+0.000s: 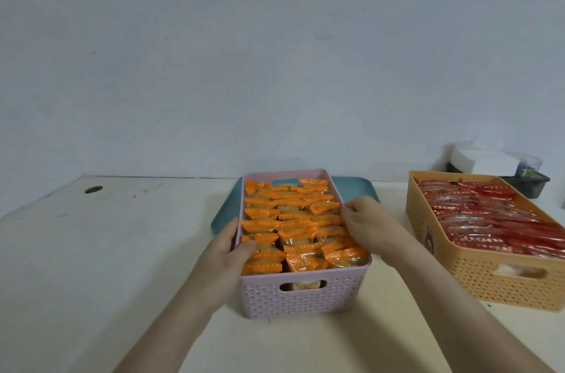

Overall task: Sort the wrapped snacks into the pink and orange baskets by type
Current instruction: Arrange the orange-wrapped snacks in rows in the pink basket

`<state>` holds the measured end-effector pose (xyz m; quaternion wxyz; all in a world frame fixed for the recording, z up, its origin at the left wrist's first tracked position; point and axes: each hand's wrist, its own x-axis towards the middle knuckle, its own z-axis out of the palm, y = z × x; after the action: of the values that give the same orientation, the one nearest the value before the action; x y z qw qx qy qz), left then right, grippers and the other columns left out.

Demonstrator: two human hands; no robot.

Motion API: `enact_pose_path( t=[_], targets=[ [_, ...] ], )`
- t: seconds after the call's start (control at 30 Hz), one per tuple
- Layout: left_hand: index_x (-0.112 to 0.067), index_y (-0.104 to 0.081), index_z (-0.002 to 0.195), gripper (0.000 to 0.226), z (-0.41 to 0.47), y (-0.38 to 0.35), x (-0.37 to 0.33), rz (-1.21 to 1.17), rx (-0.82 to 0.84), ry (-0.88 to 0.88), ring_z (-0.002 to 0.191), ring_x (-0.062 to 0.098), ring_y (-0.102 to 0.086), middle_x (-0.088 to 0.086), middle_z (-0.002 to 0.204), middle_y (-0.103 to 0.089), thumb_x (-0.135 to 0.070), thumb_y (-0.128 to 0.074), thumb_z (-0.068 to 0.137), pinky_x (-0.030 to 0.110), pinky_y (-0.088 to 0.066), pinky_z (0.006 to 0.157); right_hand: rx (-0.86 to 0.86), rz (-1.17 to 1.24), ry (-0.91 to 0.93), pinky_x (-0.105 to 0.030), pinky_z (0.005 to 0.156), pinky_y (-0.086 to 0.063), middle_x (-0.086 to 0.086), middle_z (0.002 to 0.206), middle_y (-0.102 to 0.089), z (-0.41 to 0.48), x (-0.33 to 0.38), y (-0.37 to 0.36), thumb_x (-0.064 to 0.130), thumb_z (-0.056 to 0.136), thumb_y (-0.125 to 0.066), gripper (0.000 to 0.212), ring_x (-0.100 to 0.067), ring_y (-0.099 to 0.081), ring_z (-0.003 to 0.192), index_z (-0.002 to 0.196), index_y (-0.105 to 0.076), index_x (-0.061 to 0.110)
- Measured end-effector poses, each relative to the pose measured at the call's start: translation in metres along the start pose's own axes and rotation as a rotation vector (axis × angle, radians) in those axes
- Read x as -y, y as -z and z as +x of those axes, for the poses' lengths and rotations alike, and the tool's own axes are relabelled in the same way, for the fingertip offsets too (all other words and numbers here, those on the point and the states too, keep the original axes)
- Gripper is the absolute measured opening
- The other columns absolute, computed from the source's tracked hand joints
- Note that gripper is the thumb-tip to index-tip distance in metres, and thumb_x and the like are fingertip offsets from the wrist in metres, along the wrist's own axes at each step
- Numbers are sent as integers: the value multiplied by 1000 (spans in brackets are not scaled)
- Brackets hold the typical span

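A pink perforated basket stands in the middle of the table, packed with several orange-wrapped snacks. My left hand grips its left wall, thumb over the rim onto the wrappers. Along the basket's right rim, my right hand holds on with curled fingers. An orange perforated basket at the right is filled with several red-wrapped snacks.
A teal tray lies under and behind the pink basket. At the far right back a dark box holds white paper. A small hole marks the table at the left. A pale wall rises behind.
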<state>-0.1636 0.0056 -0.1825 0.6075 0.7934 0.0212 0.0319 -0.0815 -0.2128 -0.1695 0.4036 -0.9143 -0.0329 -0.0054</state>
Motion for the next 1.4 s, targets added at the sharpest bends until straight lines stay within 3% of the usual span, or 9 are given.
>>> enact_pose_path(
  t=[0.23, 0.37, 0.63, 0.8, 0.87, 0.97, 1.17, 1.27, 1.4],
  targets=[
    [-19, -72, 104, 29, 54, 21, -17, -37, -161, -48, 94, 23, -72, 2, 96, -76, -29, -44, 101, 33, -51, 78, -11, 148, -19, -24, 46, -45, -4, 58, -55, 36, 24, -1, 16, 97, -37, 34, -19, -55, 48, 67, -54, 11],
    [-3, -70, 96, 36, 94, 29, -23, -92, -212, -31, 81, 24, -72, 8, 84, -76, -32, -49, 95, 34, -47, 73, 30, 262, -78, -26, 44, -51, -10, 72, -66, 59, 32, -10, 16, 99, -35, 30, -20, -65, 56, 84, -59, 6],
    [-18, -76, 97, 24, 143, 36, -6, -201, -159, 11, 89, 23, -73, 7, 93, -77, -28, -54, 95, 42, -51, 89, 13, 304, -134, -45, 68, -62, -22, 94, -72, 107, 29, -34, 16, 92, -35, 35, -35, -71, 82, 97, -65, -2],
    [-26, -74, 91, 24, 161, 38, 9, -231, -182, 37, 80, 14, -71, -1, 84, -77, -22, -51, 96, 30, -49, 71, 24, 286, -125, -49, 71, -61, -24, 95, -71, 128, 28, -48, 16, 92, -34, 34, -38, -71, 83, 90, -63, 0],
    [-27, -73, 97, 24, 165, 41, 12, -211, -179, 51, 89, 15, -71, -3, 88, -77, -25, -50, 97, 32, -49, 76, -1, 256, -109, -49, 71, -61, -22, 94, -71, 133, 28, -56, 18, 93, -34, 34, -37, -71, 82, 92, -62, -1],
    [-26, -73, 101, 25, 171, 46, 18, -218, -188, 77, 98, 23, -70, 3, 99, -76, -25, -49, 97, 42, -51, 91, -49, 187, -63, -51, 78, -58, -16, 92, -70, 136, 30, -69, 25, 94, -33, 38, -34, -68, 85, 92, -64, 4],
    [-29, -70, 102, 31, 173, 54, 23, -107, -289, 73, 93, 17, -65, -1, 99, -72, -18, -41, 97, 35, -49, 76, 55, 264, 5, -46, 97, -46, -9, 102, -64, 129, 39, -81, 53, 97, -21, 63, -26, -59, 98, 102, -61, 4],
    [-35, -69, 84, 33, 170, 57, 25, -148, -269, 112, 89, 17, -65, -7, 85, -73, -23, -41, 97, 41, -46, 84, -21, 154, 40, -35, 80, -43, -11, 93, -59, 129, 39, -88, 42, 102, -22, 49, -27, -55, 89, 84, -54, 10],
    [-29, -63, 119, 32, 168, 60, 24, -62, -316, 105, 112, 24, -58, 4, 123, -65, -27, -39, 98, 45, -44, 94, -86, 34, 46, -36, 72, -46, -9, 77, -57, 126, 43, -82, 39, 102, -23, 48, -28, -56, 74, 64, -40, 16]
  ],
)
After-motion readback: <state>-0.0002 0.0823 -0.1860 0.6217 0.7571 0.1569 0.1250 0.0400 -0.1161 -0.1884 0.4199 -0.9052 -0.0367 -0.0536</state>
